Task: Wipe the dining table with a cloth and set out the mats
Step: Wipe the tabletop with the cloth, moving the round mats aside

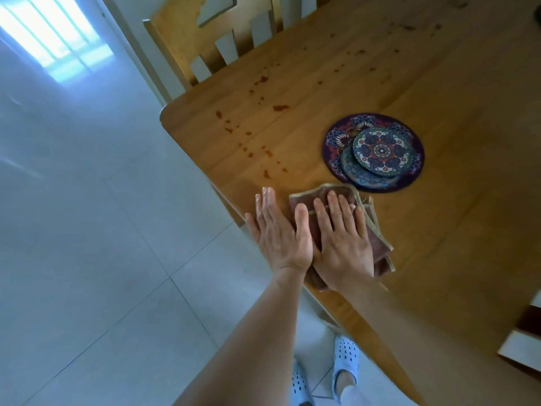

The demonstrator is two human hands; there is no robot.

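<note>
A folded brown cloth (377, 230) with a pale hem lies at the near edge of the wooden dining table (453, 215). My right hand (341, 241) presses flat on the cloth, fingers straight. My left hand (278, 232) lies flat beside it at the table's edge, its thumb touching the cloth. Just beyond the cloth sits a stack of round patterned mats (374, 152): a large purple one with two smaller blue ones on top. Reddish-brown stains (265, 153) are scattered over the table's left part and far side.
A wooden chair (205, 45) is pushed in at the table's far left end. Pale floor tiles (87, 230) stretch to the left. My feet in white perforated slippers (345, 358) stand below the table edge. Another chair's edge (524, 341) shows at the right.
</note>
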